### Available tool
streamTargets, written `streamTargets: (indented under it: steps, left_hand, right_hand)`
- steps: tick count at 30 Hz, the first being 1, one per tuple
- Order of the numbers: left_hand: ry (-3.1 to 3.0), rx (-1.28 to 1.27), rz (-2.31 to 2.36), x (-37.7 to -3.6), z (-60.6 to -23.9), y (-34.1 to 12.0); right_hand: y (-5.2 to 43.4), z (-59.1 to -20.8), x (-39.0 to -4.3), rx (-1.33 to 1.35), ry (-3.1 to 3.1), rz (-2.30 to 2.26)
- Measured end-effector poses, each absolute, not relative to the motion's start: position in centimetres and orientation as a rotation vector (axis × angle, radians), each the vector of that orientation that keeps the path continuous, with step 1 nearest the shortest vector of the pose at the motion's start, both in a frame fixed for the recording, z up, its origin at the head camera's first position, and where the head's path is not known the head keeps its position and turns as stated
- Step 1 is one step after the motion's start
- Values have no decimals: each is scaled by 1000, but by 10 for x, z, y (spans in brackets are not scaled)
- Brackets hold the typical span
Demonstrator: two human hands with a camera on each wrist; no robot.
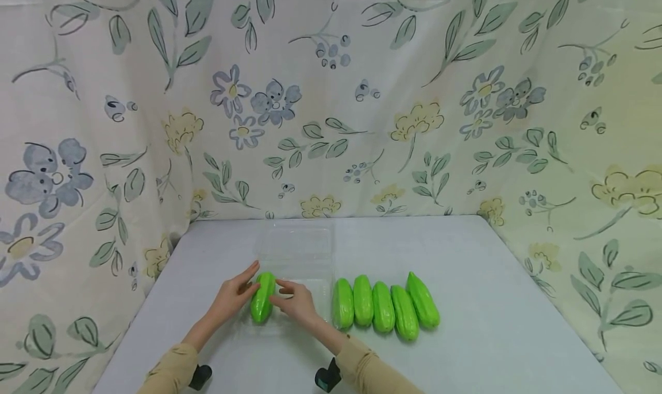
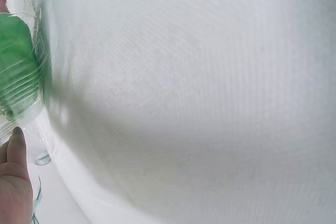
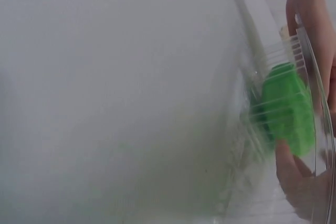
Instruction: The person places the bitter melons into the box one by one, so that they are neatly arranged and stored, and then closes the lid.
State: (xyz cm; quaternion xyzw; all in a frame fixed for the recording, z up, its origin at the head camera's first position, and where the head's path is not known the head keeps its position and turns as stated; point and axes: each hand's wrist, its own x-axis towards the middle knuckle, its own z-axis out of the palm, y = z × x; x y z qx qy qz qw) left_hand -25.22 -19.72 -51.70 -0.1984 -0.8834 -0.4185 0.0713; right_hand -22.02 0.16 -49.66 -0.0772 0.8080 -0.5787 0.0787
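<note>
Bright green gourds, seemingly clear tray

Six green gourds (five in a row), one clear tray.

My grey-white table sits boxed in on three sides by cream cloth printed with blue and yellow flowers and green leaves, under soft, even light with faint shadows.
</note>
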Motion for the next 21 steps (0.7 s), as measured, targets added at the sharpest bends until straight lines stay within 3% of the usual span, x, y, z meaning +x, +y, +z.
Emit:
streamTargets:
  steps: [21]
  left_hand:
    - [-2621,-618,-1240,-251,-517,-197]
  right_hand:
    - [48,-482,-233,-408,2471,-1693]
